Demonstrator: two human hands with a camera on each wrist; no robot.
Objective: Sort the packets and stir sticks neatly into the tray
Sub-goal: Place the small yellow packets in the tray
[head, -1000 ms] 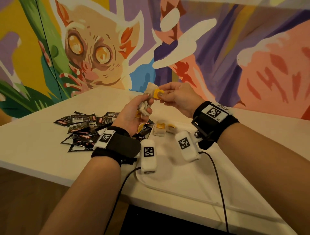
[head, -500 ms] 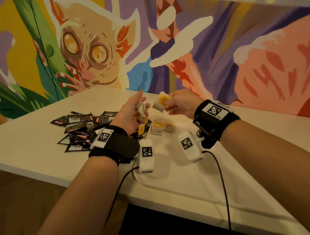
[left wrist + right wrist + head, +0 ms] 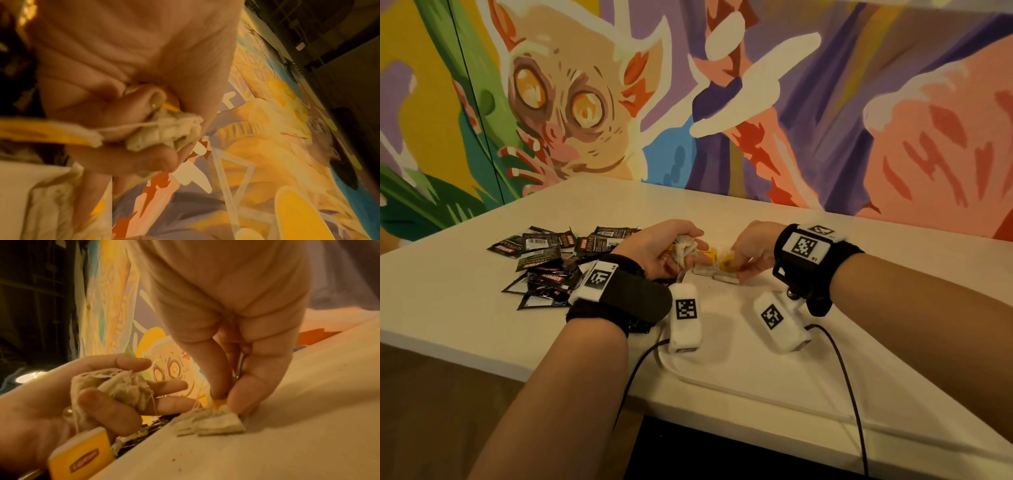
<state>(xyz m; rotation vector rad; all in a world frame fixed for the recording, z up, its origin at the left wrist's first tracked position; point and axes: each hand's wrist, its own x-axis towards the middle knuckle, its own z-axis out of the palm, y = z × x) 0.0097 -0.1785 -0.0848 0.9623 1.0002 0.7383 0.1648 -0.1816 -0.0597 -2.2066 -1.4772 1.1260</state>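
Note:
My left hand (image 3: 693, 251) hovers low over the table and grips a crumpled clump of tea bags (image 3: 683, 245) with strings; one yellow tag (image 3: 82, 457) dangles from it. The clump (image 3: 164, 134) sits between thumb and curled fingers. My right hand (image 3: 734, 269) pinches a single tea bag (image 3: 218, 423) at its yellow tag and holds it down on the white tray (image 3: 739, 389), beside two other tea bags (image 3: 703, 269) lying there. A pile of dark packets (image 3: 551, 260) lies on the table to the left. No stir sticks are in view.
The white table (image 3: 448, 301) ends at a painted wall behind and a near edge in front. Cables (image 3: 849, 394) from the wrist cameras trail over the tray's near rim and off the table.
Both hands have come down from chest height to the table. My right hand pulled one tea bag away from the clump and lowered it onto the tray beside the others.

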